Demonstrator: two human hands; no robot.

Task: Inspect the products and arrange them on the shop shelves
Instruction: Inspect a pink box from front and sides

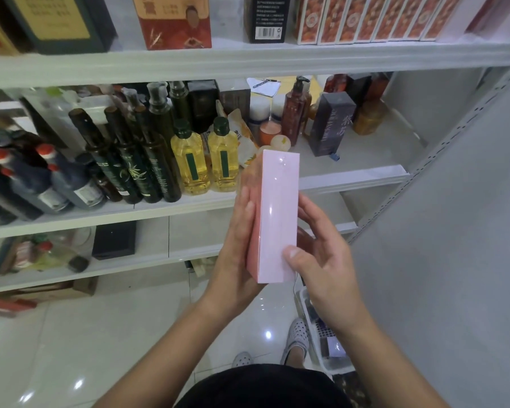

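A tall pink product box (277, 219) wrapped in glossy film stands upright in front of the middle shelf (351, 175). My left hand (233, 248) lies flat against its left side, fingers straight and pointing up. My right hand (321, 266) grips its lower right edge, thumb on the front face and fingers behind. The box's back and bottom are hidden.
The middle shelf carries dark green bottles (136, 160), two yellow oil bottles (206, 160), a purple box (330, 125) and a brown pump bottle (295, 113), with bare room at its right. The upper shelf holds boxes (365, 19). A white basket (324, 334) of goods sits on the floor by my feet.
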